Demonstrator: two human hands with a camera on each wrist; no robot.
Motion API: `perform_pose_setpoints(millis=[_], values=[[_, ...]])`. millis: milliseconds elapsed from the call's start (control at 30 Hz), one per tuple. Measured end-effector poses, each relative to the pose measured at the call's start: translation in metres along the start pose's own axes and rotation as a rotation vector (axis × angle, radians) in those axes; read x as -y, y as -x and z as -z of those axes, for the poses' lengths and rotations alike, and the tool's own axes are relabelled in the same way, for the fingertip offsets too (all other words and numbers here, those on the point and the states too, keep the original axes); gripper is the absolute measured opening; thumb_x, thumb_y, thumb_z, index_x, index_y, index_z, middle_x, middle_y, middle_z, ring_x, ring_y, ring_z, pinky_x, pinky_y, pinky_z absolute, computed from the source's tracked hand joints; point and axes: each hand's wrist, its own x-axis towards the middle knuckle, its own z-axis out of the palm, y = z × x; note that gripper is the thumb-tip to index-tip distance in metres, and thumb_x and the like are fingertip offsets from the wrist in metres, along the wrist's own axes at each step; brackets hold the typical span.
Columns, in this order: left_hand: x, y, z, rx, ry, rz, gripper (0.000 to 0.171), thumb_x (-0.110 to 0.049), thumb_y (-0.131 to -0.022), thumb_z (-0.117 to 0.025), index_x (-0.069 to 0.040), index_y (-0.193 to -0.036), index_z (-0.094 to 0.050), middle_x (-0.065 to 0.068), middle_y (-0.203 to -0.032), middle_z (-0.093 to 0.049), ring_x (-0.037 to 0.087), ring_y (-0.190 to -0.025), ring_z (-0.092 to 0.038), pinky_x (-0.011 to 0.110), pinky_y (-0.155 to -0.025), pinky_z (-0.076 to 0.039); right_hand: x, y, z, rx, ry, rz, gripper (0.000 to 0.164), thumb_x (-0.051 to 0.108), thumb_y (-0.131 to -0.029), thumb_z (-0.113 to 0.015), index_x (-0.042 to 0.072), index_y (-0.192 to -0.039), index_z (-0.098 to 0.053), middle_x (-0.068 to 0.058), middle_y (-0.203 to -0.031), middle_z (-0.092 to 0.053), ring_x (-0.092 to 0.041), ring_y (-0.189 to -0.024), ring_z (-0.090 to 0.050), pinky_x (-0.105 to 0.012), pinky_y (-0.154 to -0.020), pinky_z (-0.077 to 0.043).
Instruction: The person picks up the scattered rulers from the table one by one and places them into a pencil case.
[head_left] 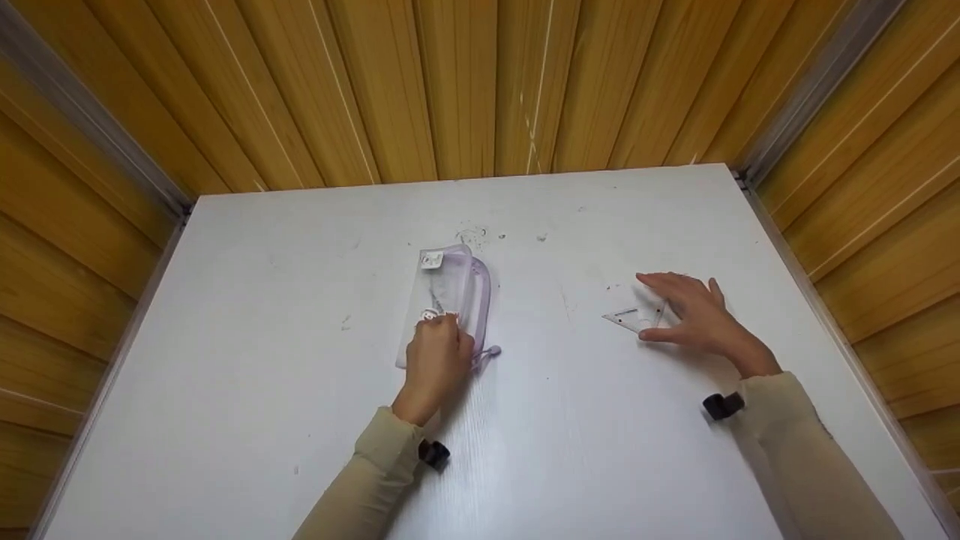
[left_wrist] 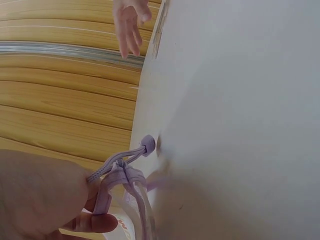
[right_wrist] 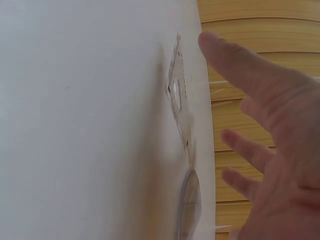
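Pouch (head_left: 451,283) in left hand (head_left: 436,356)

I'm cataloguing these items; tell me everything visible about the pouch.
The pouch looks like translucent plastic, with lilac trim, white printed patches and a knobbed pull. Midway across the table, it points toward the far edge. The left hand grips its near part; whether it lies flat and what it holds are unclear.

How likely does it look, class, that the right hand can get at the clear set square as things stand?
Probably yes: the right hand is close, spread and holding nothing, and nothing visible blocks its way to the clear set square.
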Motion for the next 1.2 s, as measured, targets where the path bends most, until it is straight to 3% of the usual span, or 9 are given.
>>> perform_pose_setpoints(millis=[200, 500, 800, 1200], values=[[-0.001, 0.001, 0.0, 0.0, 0.002, -0.002, 0.017, -0.01, -0.088, -0.067, 0.004, -0.096, -0.072, 0.018, -0.083, -0.068, 0.035, -0.074, -0.066, 0.051, -0.06, -0.056, 0.0, 0.008, -0.001, 0.021, 0.002, -0.012, 0.091, 0.043, -0.08, -0.086, 0.016, -0.156, -0.044, -0.021, -0.156, -0.042, -0.047, -0.146, -0.027, -0.073, -0.113, 0.008], [0.0, 0.001, 0.0, -0.012, 0.011, -0.014, 0.009, -0.008, -0.087, -0.068, 0.0, -0.084, -0.067, 0.016, -0.076, -0.065, 0.031, -0.068, -0.062, 0.049, -0.056, -0.054, 0.0, 0.007, -0.004, 0.009, 0.013, 0.009, 0.071, 0.025, -0.083, -0.085, 0.009, -0.146, -0.056, -0.023, -0.149, -0.048, -0.047, -0.141, -0.035, -0.073, -0.113, 0.004], [-0.002, 0.001, 0.002, -0.018, 0.006, -0.025, 0.008, -0.007, -0.086, -0.065, -0.001, -0.081, -0.066, 0.016, -0.074, -0.064, 0.032, -0.067, -0.063, 0.05, -0.054, -0.054, 0.001, 0.005, -0.008, -0.032, 0.074, 0.048, 0.056, 0.018, -0.084, -0.083, 0.007, -0.136, -0.065, -0.021, -0.14, -0.056, -0.046, -0.135, -0.042, -0.072, -0.113, -0.003], [-0.001, 0.001, 0.001, -0.011, -0.011, -0.023, 0.013, -0.009, -0.088, -0.065, 0.003, -0.091, -0.07, 0.018, -0.079, -0.066, 0.036, -0.071, -0.065, 0.051, -0.055, -0.055, 0.002, -0.005, -0.006, 0.014, 0.074, 0.027, 0.051, 0.017, -0.081, -0.086, 0.007, -0.127, -0.069, -0.021, -0.133, -0.059, -0.045, -0.133, -0.045, -0.068, -0.115, -0.008]])
